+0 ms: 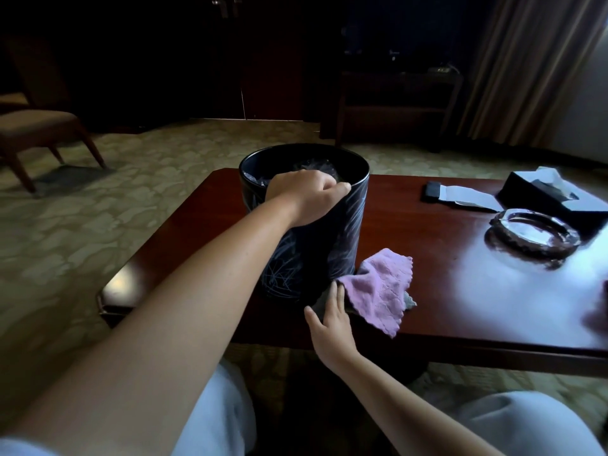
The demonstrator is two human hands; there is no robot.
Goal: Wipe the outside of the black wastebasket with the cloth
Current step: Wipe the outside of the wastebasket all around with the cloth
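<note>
Left hand [304, 195] gripping wastebasket [345, 225] rim, right hand [330, 312] seemingly on cloth [381, 289].

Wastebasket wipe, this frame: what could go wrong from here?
1. The wastebasket stands on the table near its front-left part; only the left hand gripping the rim steadies it, so a hard sideways wipe might tip or slide it.
2. The right hand presses the pink cloth low against the base with straight fingers; much of the cloth lies loose on the table, so it may bunch or slip.
3. A wide sweep to the right could reach the glass ashtray.
</note>
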